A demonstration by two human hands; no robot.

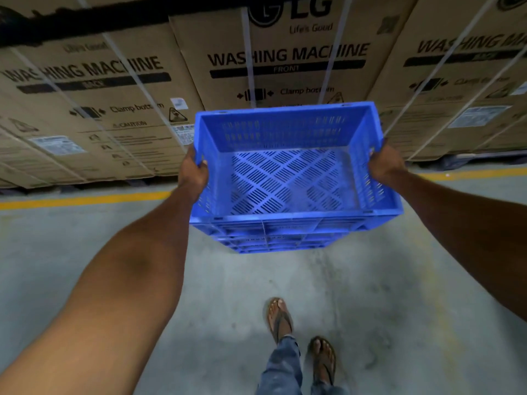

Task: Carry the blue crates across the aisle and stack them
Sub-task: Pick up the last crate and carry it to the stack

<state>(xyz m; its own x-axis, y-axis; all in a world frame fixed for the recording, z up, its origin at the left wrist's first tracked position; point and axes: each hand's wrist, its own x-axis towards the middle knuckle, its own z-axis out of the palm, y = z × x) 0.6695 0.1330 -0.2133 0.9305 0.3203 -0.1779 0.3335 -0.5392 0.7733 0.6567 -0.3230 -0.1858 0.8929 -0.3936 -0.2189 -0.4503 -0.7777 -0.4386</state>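
Note:
An empty blue crate (288, 178) with slotted walls and a perforated floor hangs in front of me above the concrete floor. My left hand (192, 173) grips its left rim and my right hand (383, 163) grips its right rim, both arms stretched forward. Under the near edge more blue ribbed plastic (273, 240) shows; I cannot tell whether it is the same crate's wall or another crate beneath it.
A row of large cardboard washing machine boxes (285, 61) with white straps stands straight ahead behind a yellow floor line (85, 199). My feet in sandals (281, 317) are on the grey concrete floor (99, 280) below the crate.

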